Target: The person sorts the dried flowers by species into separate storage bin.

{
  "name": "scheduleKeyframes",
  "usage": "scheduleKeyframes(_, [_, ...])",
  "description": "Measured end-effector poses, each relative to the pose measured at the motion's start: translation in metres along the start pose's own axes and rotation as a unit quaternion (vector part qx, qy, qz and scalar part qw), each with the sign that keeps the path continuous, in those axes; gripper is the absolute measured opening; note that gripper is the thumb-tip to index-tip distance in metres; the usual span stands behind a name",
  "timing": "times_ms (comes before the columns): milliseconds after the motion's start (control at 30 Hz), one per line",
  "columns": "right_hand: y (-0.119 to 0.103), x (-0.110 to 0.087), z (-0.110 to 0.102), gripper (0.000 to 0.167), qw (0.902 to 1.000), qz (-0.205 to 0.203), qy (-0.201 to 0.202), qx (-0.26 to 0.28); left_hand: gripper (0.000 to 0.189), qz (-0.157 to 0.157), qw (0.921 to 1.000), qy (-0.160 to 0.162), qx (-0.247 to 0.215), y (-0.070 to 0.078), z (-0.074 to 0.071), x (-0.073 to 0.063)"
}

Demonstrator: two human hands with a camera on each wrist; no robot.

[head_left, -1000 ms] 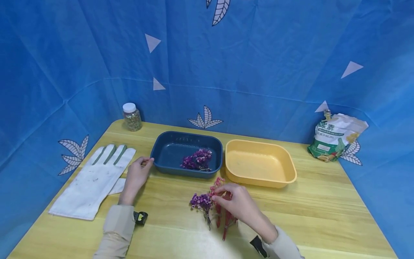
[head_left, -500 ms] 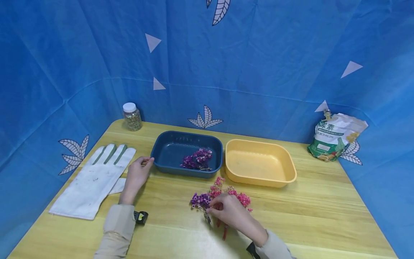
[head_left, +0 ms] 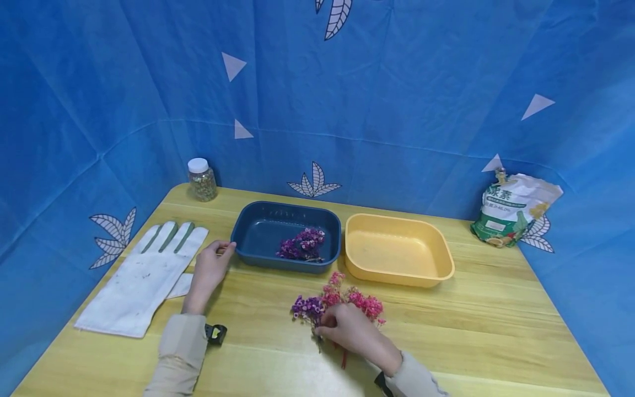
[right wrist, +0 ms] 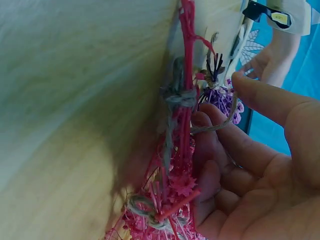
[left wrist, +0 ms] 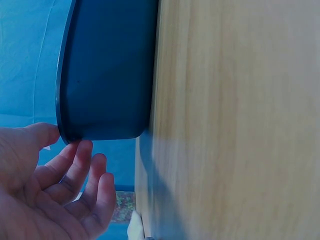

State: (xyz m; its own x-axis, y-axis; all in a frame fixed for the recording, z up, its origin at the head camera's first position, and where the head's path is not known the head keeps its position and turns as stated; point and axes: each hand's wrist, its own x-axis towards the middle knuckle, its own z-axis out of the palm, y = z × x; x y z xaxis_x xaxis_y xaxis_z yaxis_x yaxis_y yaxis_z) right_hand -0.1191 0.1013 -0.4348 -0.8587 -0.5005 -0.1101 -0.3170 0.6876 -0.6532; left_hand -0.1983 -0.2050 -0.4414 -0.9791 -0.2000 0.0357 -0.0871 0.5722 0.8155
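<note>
At the left front corner of the dark blue tray [head_left: 258,262], my left hand [head_left: 213,270] pinches the rim between thumb and fingertips. A bunch of purple dried flowers [head_left: 303,237] lies inside that tray. My right hand [head_left: 351,328] is over the flowers in front of the trays, thumb and forefinger apart at the stems of a second purple bunch [head_left: 308,307]. In the right wrist view this purple bunch [right wrist: 220,97] shows just beyond those fingertips. Pink dried flowers [head_left: 367,303], tied with twine [right wrist: 179,96], lie beneath and beside the right hand, partly hidden by it.
A yellow tray [head_left: 397,278] stands right of the blue one. White gloves [head_left: 134,281] lie at the left, with a white-lidded jar [head_left: 202,181] behind them. A green and white bag [head_left: 513,212] sits at the back right. Blue cloth [head_left: 421,99] encloses the table.
My right hand has moved left and nearer to me, from over the pink flowers to the purple bunch's stems, uncovering pink blossoms. My left hand has stayed at the blue tray.
</note>
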Motion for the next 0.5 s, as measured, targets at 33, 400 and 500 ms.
scheduleKeyframes(33, [0.0000,0.0000,0.0006,0.013,1.0000,-0.002,-0.001,-0.007,0.043,-0.001,1.0000,-0.001,0.000,0.0003,-0.0002,-0.0002])
scheduleKeyframes(400, [-0.0027,0.0015,0.0078,0.017,0.9953,-0.035,0.016,-0.088,0.044,-0.004,1.0000,-0.003,-0.001,0.0015,-0.0005,-0.0009])
scheduleKeyframes(500, [-0.0021,0.0014,0.0089,0.015,0.9960,-0.034,0.017,-0.081,0.043,-0.006,1.0000,-0.004,-0.001,0.0016,-0.0006,-0.0013])
